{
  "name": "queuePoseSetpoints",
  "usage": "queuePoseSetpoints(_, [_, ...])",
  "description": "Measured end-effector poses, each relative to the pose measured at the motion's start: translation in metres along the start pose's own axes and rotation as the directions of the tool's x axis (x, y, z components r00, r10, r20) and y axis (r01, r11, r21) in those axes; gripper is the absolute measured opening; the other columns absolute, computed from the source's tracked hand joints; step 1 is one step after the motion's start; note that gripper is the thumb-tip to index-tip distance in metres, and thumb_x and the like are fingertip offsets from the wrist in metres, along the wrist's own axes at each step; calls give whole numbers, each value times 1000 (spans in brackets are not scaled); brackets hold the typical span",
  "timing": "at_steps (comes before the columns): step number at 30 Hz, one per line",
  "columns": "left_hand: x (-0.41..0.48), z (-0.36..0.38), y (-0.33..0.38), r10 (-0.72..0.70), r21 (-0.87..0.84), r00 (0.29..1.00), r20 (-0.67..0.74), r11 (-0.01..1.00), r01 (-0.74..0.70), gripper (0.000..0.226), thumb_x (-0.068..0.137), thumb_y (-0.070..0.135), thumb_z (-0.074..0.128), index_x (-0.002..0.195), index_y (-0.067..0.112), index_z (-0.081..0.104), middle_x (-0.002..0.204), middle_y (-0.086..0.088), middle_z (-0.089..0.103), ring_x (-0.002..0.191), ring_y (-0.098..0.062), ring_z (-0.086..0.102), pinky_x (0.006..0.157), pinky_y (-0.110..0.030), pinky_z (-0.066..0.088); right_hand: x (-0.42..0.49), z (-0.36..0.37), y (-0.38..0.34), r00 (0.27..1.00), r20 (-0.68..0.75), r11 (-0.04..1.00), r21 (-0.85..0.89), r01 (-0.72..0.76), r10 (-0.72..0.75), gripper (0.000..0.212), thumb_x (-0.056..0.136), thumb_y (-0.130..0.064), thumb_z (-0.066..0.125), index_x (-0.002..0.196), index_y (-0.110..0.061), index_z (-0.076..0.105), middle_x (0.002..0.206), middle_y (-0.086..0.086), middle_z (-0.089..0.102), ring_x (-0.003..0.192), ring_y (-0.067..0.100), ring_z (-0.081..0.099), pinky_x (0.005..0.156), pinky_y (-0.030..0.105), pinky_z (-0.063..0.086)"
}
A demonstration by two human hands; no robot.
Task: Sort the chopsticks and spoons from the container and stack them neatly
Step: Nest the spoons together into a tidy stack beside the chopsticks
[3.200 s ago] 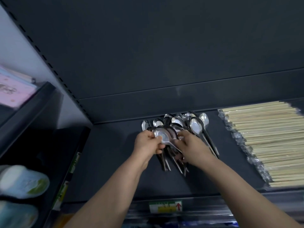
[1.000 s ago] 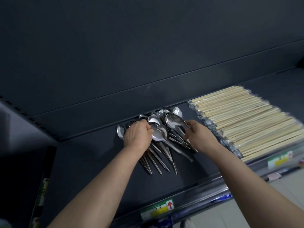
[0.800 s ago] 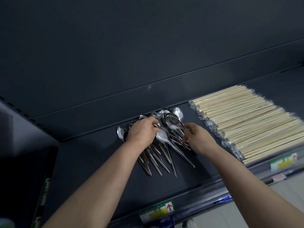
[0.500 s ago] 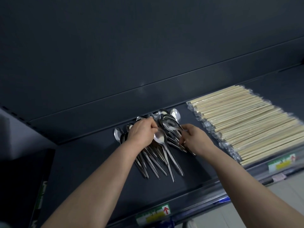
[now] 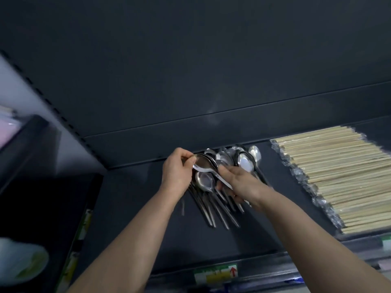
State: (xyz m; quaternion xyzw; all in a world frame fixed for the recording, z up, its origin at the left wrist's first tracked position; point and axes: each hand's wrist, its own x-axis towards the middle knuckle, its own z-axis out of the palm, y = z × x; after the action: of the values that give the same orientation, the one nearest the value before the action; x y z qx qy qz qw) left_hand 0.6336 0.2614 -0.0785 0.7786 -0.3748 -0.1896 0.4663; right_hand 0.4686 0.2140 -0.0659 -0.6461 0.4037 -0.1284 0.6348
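Note:
Several steel spoons [image 5: 245, 163] lie in a fanned pile on the dark shelf [image 5: 131, 210], bowls toward the back wall, handles toward me. My left hand [image 5: 176, 173] pinches the bowl end of a small nested stack of spoons [image 5: 204, 164] lifted just above the pile. My right hand [image 5: 239, 182] grips the handles of that same stack. A wide flat layer of pale wooden chopsticks [image 5: 342, 178] in clear wrappers lies to the right of the spoons, apart from both hands.
The shelf's front rail carries a green and yellow price label [image 5: 215, 275]. A second dark shelf unit [image 5: 42, 187] stands at the left with pale rounded goods [image 5: 23, 261] low on it. The dark back panel [image 5: 190, 81] rises behind the spoons.
Both hands have closed on a few spoons and raised them off the pile; half a second ago they were pressing and straightening spoons lying flat. The view has swung left.

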Motion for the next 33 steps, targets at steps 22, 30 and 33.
queuePoseSetpoints(22, [20,-132,-127,-233,106,949,-212,960,259,22,89,5,62,108,15,69,100,1,72,99,-16,66,85,-22,49,119,165,-15,925,133,314,-915,252,-355,41,97,-17,42,135,-29,50,128,1,47,122,23,39,100,37,32])
queuePoseSetpoints(30, [22,-135,-127,-191,168,962,-194,960,225,37,87,9,68,123,11,62,114,-5,69,107,-19,64,98,-31,48,120,165,-13,921,125,286,-927,241,-369,44,96,-18,43,137,-30,46,130,-1,48,123,22,40,99,37,34])
queuePoseSetpoints(33, [19,-137,-118,-85,298,965,-247,941,160,34,86,10,66,120,16,64,116,-3,66,109,-22,60,97,-36,48,114,162,-15,893,122,288,-920,265,-433,44,93,-15,49,135,-28,51,127,-2,52,120,23,44,98,39,36])
